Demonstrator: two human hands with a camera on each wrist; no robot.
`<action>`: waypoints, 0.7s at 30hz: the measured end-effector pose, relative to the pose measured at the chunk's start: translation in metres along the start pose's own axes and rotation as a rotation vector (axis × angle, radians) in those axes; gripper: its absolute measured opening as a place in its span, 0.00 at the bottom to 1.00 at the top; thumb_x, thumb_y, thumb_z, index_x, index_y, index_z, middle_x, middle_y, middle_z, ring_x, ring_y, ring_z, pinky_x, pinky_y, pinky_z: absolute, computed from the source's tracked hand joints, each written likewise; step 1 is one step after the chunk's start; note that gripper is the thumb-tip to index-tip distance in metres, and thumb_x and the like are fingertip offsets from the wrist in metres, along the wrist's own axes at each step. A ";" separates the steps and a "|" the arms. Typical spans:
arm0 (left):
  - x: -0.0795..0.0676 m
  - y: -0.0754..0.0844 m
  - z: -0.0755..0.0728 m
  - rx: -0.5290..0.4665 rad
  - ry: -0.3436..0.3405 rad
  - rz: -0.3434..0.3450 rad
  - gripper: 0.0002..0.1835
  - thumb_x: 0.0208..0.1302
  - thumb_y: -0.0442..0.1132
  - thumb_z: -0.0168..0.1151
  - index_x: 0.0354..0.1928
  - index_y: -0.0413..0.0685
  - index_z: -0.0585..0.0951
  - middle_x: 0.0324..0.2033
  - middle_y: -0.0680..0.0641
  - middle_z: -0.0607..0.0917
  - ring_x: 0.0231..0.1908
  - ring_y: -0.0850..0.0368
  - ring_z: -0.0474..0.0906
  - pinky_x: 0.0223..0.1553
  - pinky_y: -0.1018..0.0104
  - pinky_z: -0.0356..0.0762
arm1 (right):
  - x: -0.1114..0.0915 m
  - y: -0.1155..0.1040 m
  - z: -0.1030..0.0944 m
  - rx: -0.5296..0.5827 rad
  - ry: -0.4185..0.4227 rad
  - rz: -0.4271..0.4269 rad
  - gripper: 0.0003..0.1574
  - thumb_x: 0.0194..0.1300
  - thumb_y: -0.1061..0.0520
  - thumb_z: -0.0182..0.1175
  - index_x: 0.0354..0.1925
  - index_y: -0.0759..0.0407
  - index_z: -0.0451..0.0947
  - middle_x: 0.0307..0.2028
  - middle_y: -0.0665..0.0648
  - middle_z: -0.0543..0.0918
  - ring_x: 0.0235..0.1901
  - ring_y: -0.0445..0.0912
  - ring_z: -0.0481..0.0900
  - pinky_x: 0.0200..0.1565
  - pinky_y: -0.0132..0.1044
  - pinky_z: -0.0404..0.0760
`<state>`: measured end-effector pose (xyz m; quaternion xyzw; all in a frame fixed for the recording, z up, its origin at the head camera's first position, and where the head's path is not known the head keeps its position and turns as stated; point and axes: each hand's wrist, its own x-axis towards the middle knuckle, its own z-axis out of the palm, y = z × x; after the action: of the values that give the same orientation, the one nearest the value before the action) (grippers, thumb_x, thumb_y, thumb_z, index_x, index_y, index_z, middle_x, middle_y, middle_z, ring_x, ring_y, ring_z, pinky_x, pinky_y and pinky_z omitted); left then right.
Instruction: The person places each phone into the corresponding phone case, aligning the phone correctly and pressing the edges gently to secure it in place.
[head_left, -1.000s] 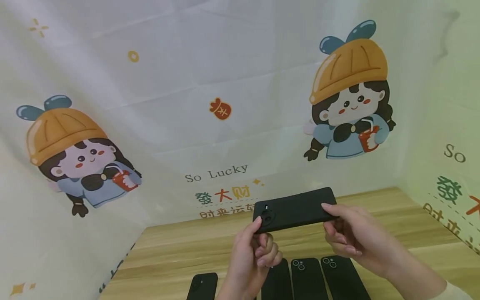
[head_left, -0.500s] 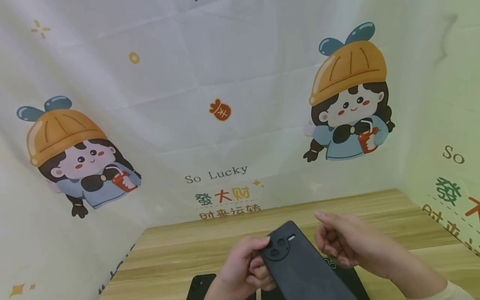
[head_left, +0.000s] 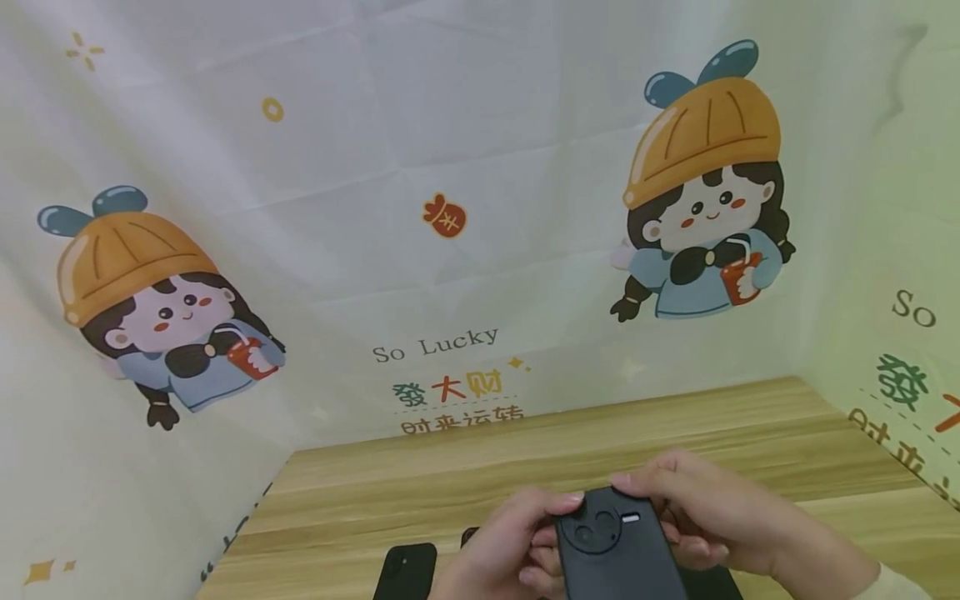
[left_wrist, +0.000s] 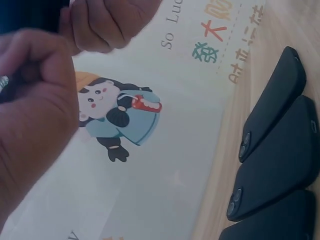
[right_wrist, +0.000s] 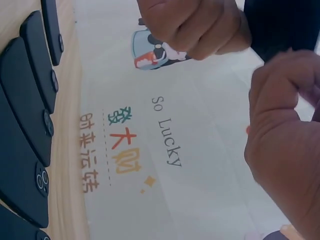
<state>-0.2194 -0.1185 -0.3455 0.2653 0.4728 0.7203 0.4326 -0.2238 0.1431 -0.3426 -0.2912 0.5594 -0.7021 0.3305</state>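
Both hands hold a black phone case (head_left: 618, 554) with a large round camera area and a light slot beside it. My left hand (head_left: 517, 537) pinches its upper left corner, thumb on top. At the upper right corner, my right hand (head_left: 697, 512) grips the edge with thumb and curled fingers. The case's lower end runs out of the head view. In the left wrist view, the left hand (left_wrist: 37, 105) is close by and the right hand (left_wrist: 112, 22) beyond it. The right wrist view has the right hand (right_wrist: 285, 120) beneath the left hand (right_wrist: 200, 25).
Several similar black cases (right_wrist: 22, 130) lie in a row on the wooden table (head_left: 360, 492); one case (head_left: 408, 571) shows left of the hands, others are partly hidden. A printed cloth (head_left: 337, 208) hangs behind the table and along its sides.
The phone case has come down from a raised, sideways position and turned camera end away. The right hand let go of its end, then took hold of the camera end's right corner.
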 end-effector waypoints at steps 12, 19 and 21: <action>0.006 0.002 -0.004 0.025 0.368 0.184 0.36 0.82 0.71 0.31 0.38 0.61 0.86 0.23 0.62 0.83 0.24 0.69 0.77 0.34 0.71 0.73 | 0.000 -0.009 -0.016 0.237 0.378 -0.152 0.21 0.87 0.44 0.46 0.41 0.50 0.80 0.26 0.45 0.74 0.21 0.36 0.60 0.23 0.25 0.62; 0.007 0.006 -0.006 0.183 0.516 0.299 0.43 0.79 0.75 0.25 0.32 0.58 0.85 0.26 0.59 0.89 0.18 0.66 0.74 0.29 0.71 0.74 | 0.007 -0.007 -0.017 0.171 0.667 -0.175 0.16 0.86 0.45 0.49 0.45 0.54 0.74 0.28 0.48 0.76 0.24 0.38 0.65 0.28 0.27 0.70; 0.009 0.008 -0.006 0.246 0.592 0.314 0.38 0.81 0.72 0.32 0.31 0.57 0.84 0.26 0.59 0.89 0.17 0.66 0.74 0.29 0.71 0.75 | 0.009 -0.007 -0.016 0.147 0.705 -0.165 0.16 0.86 0.45 0.50 0.45 0.54 0.73 0.28 0.48 0.78 0.24 0.38 0.68 0.29 0.28 0.71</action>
<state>-0.2316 -0.1153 -0.3412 0.1645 0.6143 0.7614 0.1257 -0.2425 0.1465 -0.3389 -0.0512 0.5615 -0.8220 0.0798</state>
